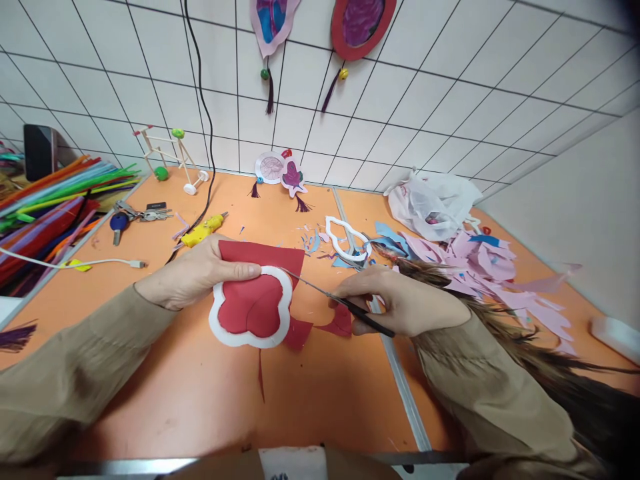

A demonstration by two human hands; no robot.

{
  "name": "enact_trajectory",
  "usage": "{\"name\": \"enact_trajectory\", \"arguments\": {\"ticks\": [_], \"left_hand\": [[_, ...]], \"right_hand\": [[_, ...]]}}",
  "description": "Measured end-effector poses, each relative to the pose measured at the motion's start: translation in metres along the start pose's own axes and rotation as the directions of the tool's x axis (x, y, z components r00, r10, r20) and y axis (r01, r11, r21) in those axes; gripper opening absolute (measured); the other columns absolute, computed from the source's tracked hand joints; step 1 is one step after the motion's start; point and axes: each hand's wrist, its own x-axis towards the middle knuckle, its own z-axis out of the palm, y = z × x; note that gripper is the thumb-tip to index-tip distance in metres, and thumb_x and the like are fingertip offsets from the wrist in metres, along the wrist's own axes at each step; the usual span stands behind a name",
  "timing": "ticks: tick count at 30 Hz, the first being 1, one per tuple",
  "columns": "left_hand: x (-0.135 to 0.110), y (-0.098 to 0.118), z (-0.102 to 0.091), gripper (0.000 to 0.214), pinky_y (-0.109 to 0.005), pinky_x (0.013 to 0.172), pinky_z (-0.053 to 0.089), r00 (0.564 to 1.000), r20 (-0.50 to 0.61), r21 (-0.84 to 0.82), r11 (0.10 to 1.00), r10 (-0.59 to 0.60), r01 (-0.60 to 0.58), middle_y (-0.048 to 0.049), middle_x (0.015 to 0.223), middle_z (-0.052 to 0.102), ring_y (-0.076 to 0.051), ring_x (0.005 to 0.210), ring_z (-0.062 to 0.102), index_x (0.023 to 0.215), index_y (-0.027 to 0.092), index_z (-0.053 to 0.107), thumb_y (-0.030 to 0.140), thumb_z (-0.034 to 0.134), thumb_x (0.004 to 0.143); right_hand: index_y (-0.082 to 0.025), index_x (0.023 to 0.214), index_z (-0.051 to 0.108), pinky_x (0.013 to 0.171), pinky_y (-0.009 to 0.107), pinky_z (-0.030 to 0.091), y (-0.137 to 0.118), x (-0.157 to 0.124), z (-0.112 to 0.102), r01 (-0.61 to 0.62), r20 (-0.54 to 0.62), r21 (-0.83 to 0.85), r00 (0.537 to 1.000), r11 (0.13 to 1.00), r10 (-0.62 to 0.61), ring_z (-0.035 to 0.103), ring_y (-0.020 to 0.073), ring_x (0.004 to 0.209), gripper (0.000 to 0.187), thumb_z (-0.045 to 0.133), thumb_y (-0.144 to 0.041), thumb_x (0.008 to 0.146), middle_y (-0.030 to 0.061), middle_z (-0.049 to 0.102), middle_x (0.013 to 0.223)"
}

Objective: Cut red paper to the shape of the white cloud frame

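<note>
Here, red paper (253, 308) pinched in the left hand (200, 270), with a white wavy ring (286, 293) flat on top and the thumb pressed down on both, likely to stop any sliding. Other left fingers mostly tucked behind the red paper, so no telling bent from straight. At the right side of the red paper, black-handled scissors (327, 294) in the right hand (400, 303), fingers curled around the handles, tips pointing in beside the ring, maybe to stay close to the white edge without nicking it. Hard to tell blades open from blades closed, with only one thin line showing. Red paper seemingly up off the table (200, 400), perhaps to leave room for the blade underneath. Right of the red paper, a small red scrap (341, 323), partly covered by the right hand. Farther right of it, pink scraps (493, 260), partly behind long brown hair (493, 327). Far beyond the red paper, two hanging shapes (364, 23), cut off at the top.
</note>
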Motion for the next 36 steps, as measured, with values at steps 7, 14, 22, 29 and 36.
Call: {"name": "enact_trajectory", "arguments": {"ticks": [7,14,22,29,36], "left_hand": [[0.004,0.0,-0.008,0.017,-0.025,0.063,0.059,1.0,-0.029,0.002,1.0,-0.009,0.009,-0.0082,0.084,0.079,-0.021,0.071,0.072,0.081,0.016,0.079,0.024,0.083,0.067],[0.007,-0.009,-0.003,0.017,-0.024,0.063,0.057,0.998,0.062,0.052,0.998,0.013,-0.017,-0.0089,0.083,0.078,-0.021,0.072,0.072,0.083,0.014,0.079,0.025,0.081,0.069],[0.006,-0.015,0.008,0.019,-0.023,0.065,0.056,0.994,0.109,0.104,0.994,0.002,-0.014,-0.0084,0.085,0.078,-0.019,0.073,0.071,0.083,0.015,0.078,0.029,0.079,0.072],[-0.001,-0.012,0.021,0.012,-0.021,0.064,0.055,0.994,0.105,0.098,0.995,-0.025,0.015,-0.0057,0.08,0.078,-0.016,0.071,0.07,0.081,0.015,0.078,0.024,0.079,0.072],[-0.008,-0.014,0.027,0.013,-0.021,0.059,0.051,0.993,0.11,0.117,0.993,-0.033,0.02,-0.0042,0.076,0.077,-0.015,0.065,0.068,0.083,0.017,0.078,0.024,0.078,0.072]], "right_hand": [[-0.014,0.112,0.062,0.057,0.023,0.041,0.03,-0.003,0.004,-0.238,-0.092,0.291,0.957,0.926,0.275,0.051,0.0108,0.063,0.041,0.065,-0.037,0.078,-0.0008,0.055,0.072],[-0.015,0.104,0.06,0.06,0.024,0.034,0.039,0.024,0.046,-0.588,-0.276,-0.325,0.808,0.741,0.52,0.061,0.0185,0.074,0.033,0.069,-0.033,0.077,0.0048,0.067,0.078],[-0.014,0.083,0.066,0.06,0.029,0.029,0.029,0.035,0.06,-0.587,-0.286,-0.422,0.809,0.691,0.513,0.063,0.0297,0.085,0.021,0.061,-0.034,0.077,0.0167,0.07,0.088],[-0.015,0.09,0.066,0.056,0.024,0.034,0.031,0.033,0.054,-0.534,-0.123,-0.196,0.845,0.822,0.52,0.062,0.0183,0.069,0.028,0.07,-0.019,0.063,0.0044,0.07,0.073],[-0.01,0.118,0.06,0.07,0.025,0.049,0.007,0.02,0.039,-0.296,-0.102,0.352,0.931,0.888,0.351,0.065,0.0154,0.082,0.047,0.059,-0.031,0.075,0.0086,0.07,0.097]]}}
